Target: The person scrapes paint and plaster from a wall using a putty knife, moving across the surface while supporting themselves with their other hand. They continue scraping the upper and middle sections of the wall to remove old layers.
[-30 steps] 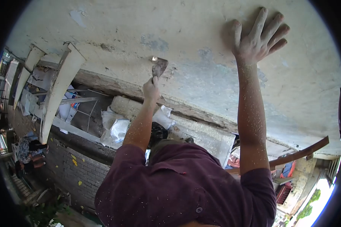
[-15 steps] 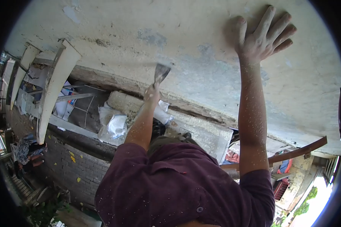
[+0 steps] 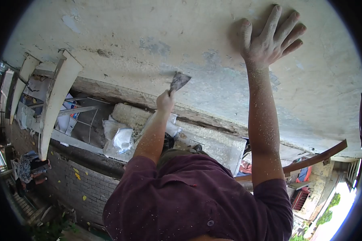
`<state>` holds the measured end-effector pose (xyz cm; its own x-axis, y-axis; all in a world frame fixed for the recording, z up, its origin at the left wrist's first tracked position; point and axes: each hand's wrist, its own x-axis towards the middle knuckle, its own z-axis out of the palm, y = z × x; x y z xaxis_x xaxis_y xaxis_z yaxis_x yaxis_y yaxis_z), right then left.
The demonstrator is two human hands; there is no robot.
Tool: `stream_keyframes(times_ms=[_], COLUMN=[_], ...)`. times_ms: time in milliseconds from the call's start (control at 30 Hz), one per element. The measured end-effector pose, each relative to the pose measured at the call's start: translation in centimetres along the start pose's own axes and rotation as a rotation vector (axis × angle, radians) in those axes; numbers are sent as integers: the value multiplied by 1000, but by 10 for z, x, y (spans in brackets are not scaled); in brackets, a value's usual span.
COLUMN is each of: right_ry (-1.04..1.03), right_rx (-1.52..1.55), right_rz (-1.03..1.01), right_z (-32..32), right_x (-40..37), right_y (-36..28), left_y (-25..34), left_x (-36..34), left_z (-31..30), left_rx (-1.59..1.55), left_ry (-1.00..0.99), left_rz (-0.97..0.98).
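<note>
My left hand is closed around the handle of a scraper. The scraper's wide blade, slightly blurred, points up and right at the lower part of a pale, worn wall. Bluish-grey patches and rough, chipped spots mark the wall around the blade. Higher up and to the right, my right hand lies flat against the wall, fingers spread, holding nothing. Pale dust and flecks cover the right hand and forearm.
Below the wall runs a concrete ledge with plastic bags. Pale curved supports and a metal frame are at left. A curved brown strip is at right. Another person is at the far lower left, beyond brick paving.
The scraper and my left hand have moved to the right along the wall, and the blade now tilts further right. My right hand keeps its place on the wall while the view shifts slightly.
</note>
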<state>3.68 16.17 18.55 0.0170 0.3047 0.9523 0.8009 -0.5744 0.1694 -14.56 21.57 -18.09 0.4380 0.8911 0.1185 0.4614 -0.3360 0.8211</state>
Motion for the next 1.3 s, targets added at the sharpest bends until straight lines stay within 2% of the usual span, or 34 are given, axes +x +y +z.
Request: stream_keyframes(times_ms=[67,167,233,300,433,533,633,700,733,800,833,900,933,1000,1067,1167,1233,1267,1300], right_ry=[-20,31,17,11,20,20,0,48,64,13,26,-4,-6,12,45,29,45,31,3], right_rx=[5,67,-5,-3,-23,9,17,9,9,-19,-19,-26,-43,-61,-52,-26,-31,-37,-43], right_rz=[5,-44,-45,-26,-33,-30,-11,-12,-13,-19,-19,-12,-19,-19,-14,-10,-12,-16,-20], right_z=[0,1,-1,-4,-2,-1,-4,-1,0,-4,-6,-6,-5,-2,-1,-6,-1,-1,-5], right_x=[-2,1,-1,-1,1,2,-2,0,2,0,-1,1,0,2,2,2,5,4,0], right_y=[-2,0,0,-2,-5,-6,-8,-6,-6,-4,-4,-6,-5,-4,-8,-11,-8,-7,-6], left_y=[28,20,-24,-54,-67,-45,-20,-14,-16,-38,-48,-59,-61,-56,-28,-8,-22,-42,-71], left_x=[14,5,-12,-11,-4,2,31,48,52,44,36,38,44,42,75,103,101,92,72], left_z=[4,4,0,-10,-22,-36,-44,-46,-51,-59,-64,-78,-82,-104,-109,-114,-117,-111,-100], left_rx=[-45,-135,-95,-15,42,12,-153,-38,-42,-173,-176,-108,-110,78,204,110,381,380,300], left_ry=[11,51,45,20,-14,-11,37,155,167,86,94,129,139,32,194,187,169,177,110], left_rz=[28,39,-233,-282,-212,-198,-175,10,21,-171,-161,-290,-284,-7,242,131,307,318,146])
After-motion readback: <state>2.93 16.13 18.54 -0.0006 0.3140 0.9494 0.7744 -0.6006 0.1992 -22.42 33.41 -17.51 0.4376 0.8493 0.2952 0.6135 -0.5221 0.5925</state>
